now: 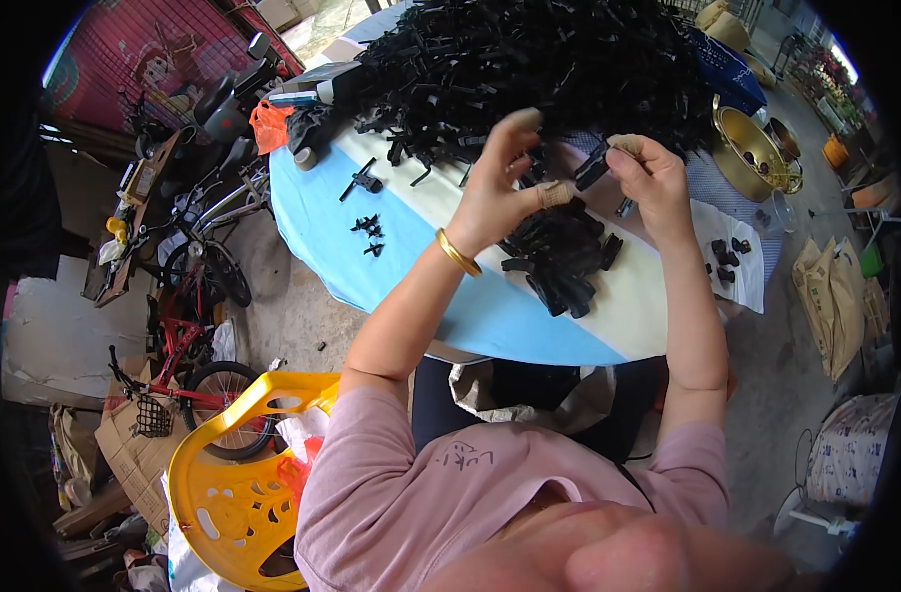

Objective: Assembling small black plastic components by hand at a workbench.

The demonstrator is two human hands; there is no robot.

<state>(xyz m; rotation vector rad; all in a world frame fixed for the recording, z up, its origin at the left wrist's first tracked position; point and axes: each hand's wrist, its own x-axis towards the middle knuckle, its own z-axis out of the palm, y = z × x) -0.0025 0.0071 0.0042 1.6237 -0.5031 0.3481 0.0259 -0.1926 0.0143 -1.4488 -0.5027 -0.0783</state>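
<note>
My right hand [652,183] pinches a black plastic part [592,166] between thumb and fingers above the table. My left hand [495,197] is raised just left of it, fingers apart and no object visible in it. Tan wraps cover its thumb and a fingertip, and a wrap shows on a right finger too. Beneath and between the hands lies a small heap of black plastic parts [559,266]. Beyond them rises a much larger mound of similar black pieces [539,64]. On the blue-and-cream tablecloth [322,232], a black part [360,180] and several small black bits [368,232] lie to the left.
A golden basin [736,163] and a blue crate [726,74] stand right of the mound. Small dark pieces [724,259] rest on white cloth at the right edge. An orange bag [270,126] sits far left. A yellow chair [209,503] and red bicycle [179,340] stand left.
</note>
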